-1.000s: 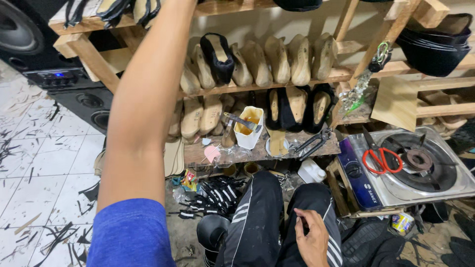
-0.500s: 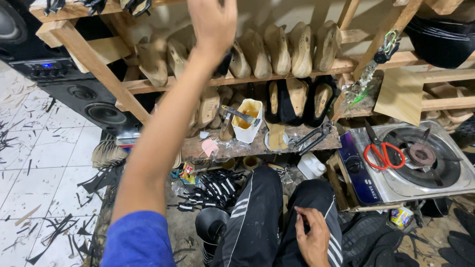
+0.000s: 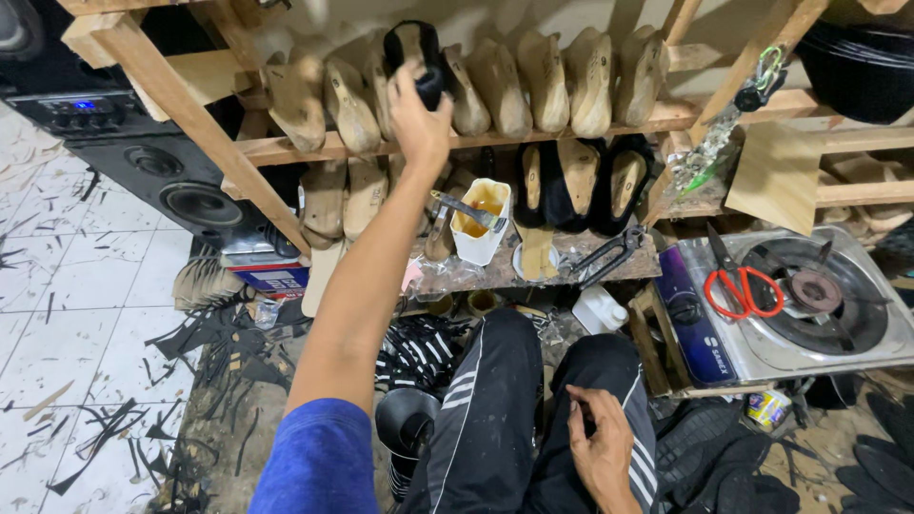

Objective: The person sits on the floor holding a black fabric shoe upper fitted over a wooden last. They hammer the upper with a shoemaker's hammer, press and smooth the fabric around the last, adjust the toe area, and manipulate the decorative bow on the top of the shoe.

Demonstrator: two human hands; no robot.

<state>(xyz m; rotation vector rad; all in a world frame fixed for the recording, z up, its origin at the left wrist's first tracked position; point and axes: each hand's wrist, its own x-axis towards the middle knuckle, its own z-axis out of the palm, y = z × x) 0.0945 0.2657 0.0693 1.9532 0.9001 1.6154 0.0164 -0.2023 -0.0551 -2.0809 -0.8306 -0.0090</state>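
While the left hand (image 3: 419, 109) is raised to the upper wooden shelf (image 3: 666, 116) at about twelve o'clock in the head view, its fingers are seen curled over the lower end of a black shoe upper mounted on a wooden last (image 3: 416, 52). The grip is partly hidden by the back of the hand, but the fingers appear closed on the black piece, which stands upright in the row of bare wooden lasts (image 3: 562, 81), between a last at its nine o'clock and another at its three o'clock. The piece is judged to be taken hold of but not yet lifted clear of the shelf; whether it rests on the board or is already raised cannot be told.

The right hand (image 3: 602, 443) is laid on the right thigh at about five o'clock, fingers loosely bent; a small dark item may be pinched at the fingertips, but this cannot be told with certainty.

On the lower shelf, at the centre, a white cup of yellow glue (image 3: 479, 221) with a brush is shown, with black pliers (image 3: 609, 252) at its three o'clock. Red-handled scissors (image 3: 743, 286) lie on a single-burner gas stove (image 3: 809, 305) at three o'clock. A black loudspeaker (image 3: 181, 186) stands at nine o'clock, above a tiled floor (image 3: 67, 324) strewn with dark offcuts.
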